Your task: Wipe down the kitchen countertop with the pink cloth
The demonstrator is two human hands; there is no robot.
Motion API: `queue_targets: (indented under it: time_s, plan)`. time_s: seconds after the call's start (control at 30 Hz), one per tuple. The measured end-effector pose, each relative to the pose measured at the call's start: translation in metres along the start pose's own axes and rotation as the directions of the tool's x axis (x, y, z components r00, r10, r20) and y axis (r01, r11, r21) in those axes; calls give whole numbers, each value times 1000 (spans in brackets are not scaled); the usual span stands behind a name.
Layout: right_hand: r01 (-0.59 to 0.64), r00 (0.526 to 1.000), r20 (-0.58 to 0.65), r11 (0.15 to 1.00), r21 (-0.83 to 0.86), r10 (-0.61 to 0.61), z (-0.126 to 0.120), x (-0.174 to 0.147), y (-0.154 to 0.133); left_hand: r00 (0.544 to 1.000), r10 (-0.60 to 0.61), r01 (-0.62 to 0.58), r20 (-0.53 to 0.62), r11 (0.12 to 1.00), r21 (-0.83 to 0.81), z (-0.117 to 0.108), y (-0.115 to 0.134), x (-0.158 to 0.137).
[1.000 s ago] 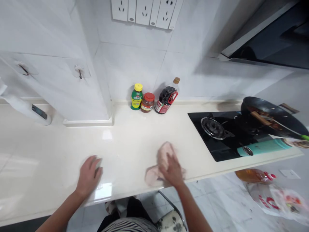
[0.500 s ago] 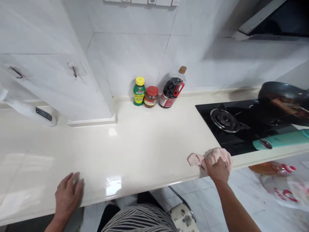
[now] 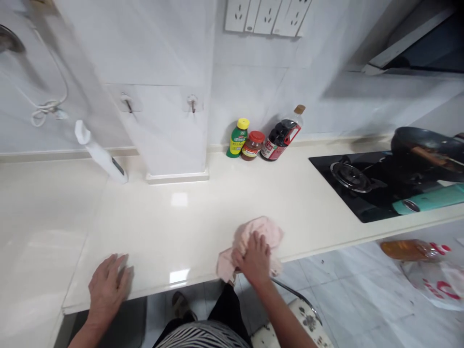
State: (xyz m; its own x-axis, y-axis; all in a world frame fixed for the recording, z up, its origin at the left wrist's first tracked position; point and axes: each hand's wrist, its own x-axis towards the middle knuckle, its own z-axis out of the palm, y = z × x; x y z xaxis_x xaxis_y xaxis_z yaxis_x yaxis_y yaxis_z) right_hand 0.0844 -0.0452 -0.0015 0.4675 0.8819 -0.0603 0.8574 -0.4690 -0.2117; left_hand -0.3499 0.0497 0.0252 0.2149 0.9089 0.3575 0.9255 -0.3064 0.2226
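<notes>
The right hand (image 3: 255, 258) presses down on a crumpled pale pink cloth (image 3: 259, 234), fingers curled over its near side and gripping it against the glossy cream countertop (image 3: 174, 222) close to the front edge. Half a second ago the same cloth sat bunched much farther right, just beside the black glass gas hob (image 3: 366, 186); now it lies back toward the middle of the counter, roughly where it was a second ago, so the hand is sweeping side to side along the front strip (one pass out to the hob and back, by the look of it). That suggests the stretch between the middle and the hob has had its wipe, while the area to the left shows no sign either way.

The left hand (image 3: 107, 287) lies flat and released, palm down, fingers spread on the counter near its front edge, holding nothing; it has barely moved and seems to serve as a brace.

Against the tiled wall stand a green bottle with a yellow cap (image 3: 238, 137), a small jar with a red lid (image 3: 253, 145) and a dark sauce bottle with a red handle (image 3: 281, 135), well apart from the cloth. A dark wok (image 3: 424, 142) sits on the far burner, and a teal cylinder (image 3: 431, 199) lies across the hob's front
</notes>
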Motion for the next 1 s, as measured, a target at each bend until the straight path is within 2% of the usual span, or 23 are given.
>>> queue_targets:
  time_s: [0.07, 0.17, 0.23, 0.3, 0.33, 0.4, 0.5, 0.63, 0.7, 0.77, 0.87, 1.0]
  plan:
    - [136, 986, 89, 988, 70, -142, 3, -10, -66, 998, -47, 45, 37, 998, 44, -9, -15, -4]
    - [323, 923, 149, 925, 199, -354, 9, -25, -147, 996, -72, 67, 59, 994, 87, -18, -31, -7]
    - [431, 865, 147, 860, 273, -480, 12, -34, -178, 996, -80, 75, 47, 992, 98, -23, -42, -8]
    - [503, 816, 132, 804, 318, -562, 15, -40, -187, 994, -98, 93, 47, 990, 109, -27, -55, -10]
    - [520, 804, 123, 789, 326, -581, 16, -42, -182, 992, -112, 106, 51, 988, 116, -29, -63, -11]
    - [519, 816, 96, 795, 315, -571, 18, -43, -159, 987, -141, 130, 79, 983, 129, -31, -78, -12]
    - [444, 889, -1, 861, 249, -458, 22, -38, -101, 980, -156, 138, 124, 980, 143, -31, -96, -14]
    - [230, 970, -132, 950, 212, -205, 28, -19, -10, 988, -121, 106, 94, 982, 158, -26, -103, -12]
    - [94, 988, -139, 973, 212, -65, 29, -1, 28, 993, -105, 95, 54, 982, 162, -24, -100, -12]
    - [-45, 991, -112, 982, 186, 66, 29, 23, 53, 994, -113, 111, 4, 980, 166, -22, -96, -13]
    - [-169, 983, -53, 979, 118, 176, 27, 67, 64, 989, -135, 142, -52, 974, 177, -20, -95, -16]
    - [-185, 982, -24, 980, 78, 188, 20, 133, 41, 996, -93, 94, -15, 974, 207, -13, -105, -19]
